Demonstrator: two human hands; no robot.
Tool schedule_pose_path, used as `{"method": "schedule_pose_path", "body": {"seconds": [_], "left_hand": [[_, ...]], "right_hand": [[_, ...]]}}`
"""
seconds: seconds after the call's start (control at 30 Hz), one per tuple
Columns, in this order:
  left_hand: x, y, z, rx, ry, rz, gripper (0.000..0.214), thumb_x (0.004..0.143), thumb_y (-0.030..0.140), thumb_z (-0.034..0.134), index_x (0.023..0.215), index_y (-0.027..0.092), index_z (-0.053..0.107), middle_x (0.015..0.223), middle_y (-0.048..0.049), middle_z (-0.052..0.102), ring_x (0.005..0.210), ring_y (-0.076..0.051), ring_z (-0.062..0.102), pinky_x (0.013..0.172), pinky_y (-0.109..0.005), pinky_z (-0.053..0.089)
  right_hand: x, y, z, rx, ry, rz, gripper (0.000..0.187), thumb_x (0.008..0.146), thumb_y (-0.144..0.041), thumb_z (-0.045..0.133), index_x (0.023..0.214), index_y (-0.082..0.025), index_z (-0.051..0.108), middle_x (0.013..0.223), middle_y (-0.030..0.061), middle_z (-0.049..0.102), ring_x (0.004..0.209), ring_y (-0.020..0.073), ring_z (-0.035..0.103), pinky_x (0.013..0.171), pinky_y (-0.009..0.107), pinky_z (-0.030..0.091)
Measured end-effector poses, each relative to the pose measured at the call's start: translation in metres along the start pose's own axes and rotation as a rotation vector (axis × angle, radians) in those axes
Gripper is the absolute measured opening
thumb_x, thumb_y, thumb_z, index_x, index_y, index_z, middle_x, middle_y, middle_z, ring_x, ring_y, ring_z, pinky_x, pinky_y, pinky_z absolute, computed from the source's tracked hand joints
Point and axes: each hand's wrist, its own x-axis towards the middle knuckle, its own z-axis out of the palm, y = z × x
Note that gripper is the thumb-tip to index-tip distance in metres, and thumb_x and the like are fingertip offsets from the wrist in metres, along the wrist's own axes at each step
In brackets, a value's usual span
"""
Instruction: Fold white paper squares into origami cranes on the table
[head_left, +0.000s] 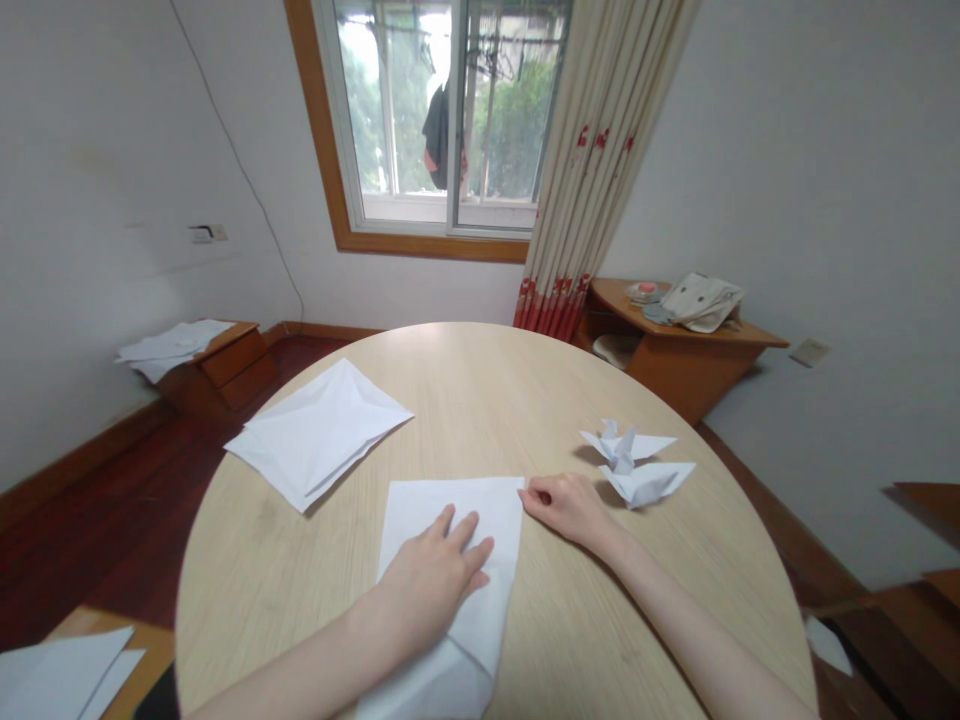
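Observation:
A white sheet of paper (450, 520) lies folded on the round wooden table (525, 400) in front of me. My left hand (433, 576) rests flat on it, fingers stretched out and slightly apart. My right hand (564, 505) pinches the sheet's far right corner with curled fingers. Two folded white paper cranes (634, 464) sit just right of my right hand. A stack of creased white sheets (319, 432) lies at the table's left.
A low wooden cabinet (225, 365) with papers stands by the left wall. A corner shelf (675, 345) with a bag is beside the curtain (592, 170). More white sheets (60, 675) lie at the bottom left.

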Motion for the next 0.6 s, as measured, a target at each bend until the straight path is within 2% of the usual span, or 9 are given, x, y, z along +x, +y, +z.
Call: {"method": "schedule_pose_path", "body": {"seconds": [0.6], "left_hand": [[-0.0007, -0.0005, 0.0021, -0.029, 0.024, 0.006, 0.039, 0.096, 0.025, 0.047, 0.135, 0.020, 0.049, 0.146, -0.0136, 0.040, 0.134, -0.038, 0.033, 0.097, -0.050, 0.046]], "right_hand": [[0.0077, -0.0001, 0.0028, -0.065, 0.031, 0.197, 0.031, 0.086, -0.028, 0.052, 0.059, -0.020, 0.064, 0.055, 0.0024, 0.064, 0.056, 0.0163, 0.058, 0.051, 0.025, 0.022]]}}
